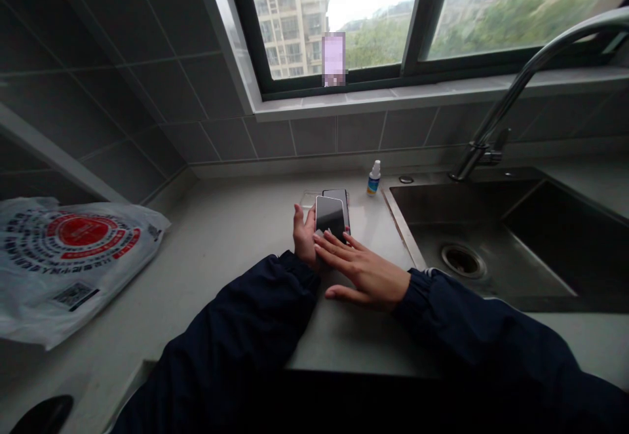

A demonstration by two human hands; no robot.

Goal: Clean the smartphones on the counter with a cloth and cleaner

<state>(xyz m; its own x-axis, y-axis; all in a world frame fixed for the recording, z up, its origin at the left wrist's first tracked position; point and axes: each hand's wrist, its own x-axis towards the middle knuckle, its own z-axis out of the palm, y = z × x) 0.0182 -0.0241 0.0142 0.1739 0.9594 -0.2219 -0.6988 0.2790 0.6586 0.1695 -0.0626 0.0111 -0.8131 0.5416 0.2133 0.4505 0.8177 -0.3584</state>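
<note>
Fingers outstretched, thumb apart, the right hand reaches over the near end of a smartphone held by the left hand at its left edge, above a pale countertop. Just beyond lies a second dark phone-shaped slab; farther right stand a white-capped squeeze bottle and a steel sink; left, a printed plastic bag.

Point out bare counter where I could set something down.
Bare counter lies between the plastic bag and the left hand; a smaller patch lies between the sleeves. Crowded: around the phone, where the right hand, a dark-edged slab and a clear flat piece cluster.
</note>
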